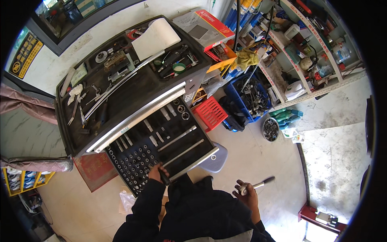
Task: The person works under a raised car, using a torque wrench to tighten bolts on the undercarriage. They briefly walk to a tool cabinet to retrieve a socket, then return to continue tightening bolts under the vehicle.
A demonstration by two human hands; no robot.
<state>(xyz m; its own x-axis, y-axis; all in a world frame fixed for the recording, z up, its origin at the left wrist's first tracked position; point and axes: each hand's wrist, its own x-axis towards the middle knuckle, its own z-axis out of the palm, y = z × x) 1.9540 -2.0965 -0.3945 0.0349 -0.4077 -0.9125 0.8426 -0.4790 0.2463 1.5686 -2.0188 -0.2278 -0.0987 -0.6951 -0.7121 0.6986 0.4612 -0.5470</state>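
My left hand [155, 173] is at the front of an open tool-chest drawer [189, 155], its fingers around a black handle [165, 179]. The rest of that tool is mostly hidden by the hand. Rows of chrome sockets [133, 163] fill the drawer's left side, and a long steel bar [184, 152] lies just beyond my fingers. A second bar [178, 138] and several longer sockets [148, 125] lie farther back. Out to the right, above the floor, my right hand [250, 198] holds a ratchet wrench [259, 184] by its head end, the dark grip pointing away.
The chest top [139, 87] carries long metal rods [121, 86], loose tools and a paper sheet [155, 39]. Right of the drawer stand a red plastic basket [210, 114], a blue crate [249, 99] of parts and a round tin [270, 129]. A grey stool [214, 158] sits partly beneath the drawer.
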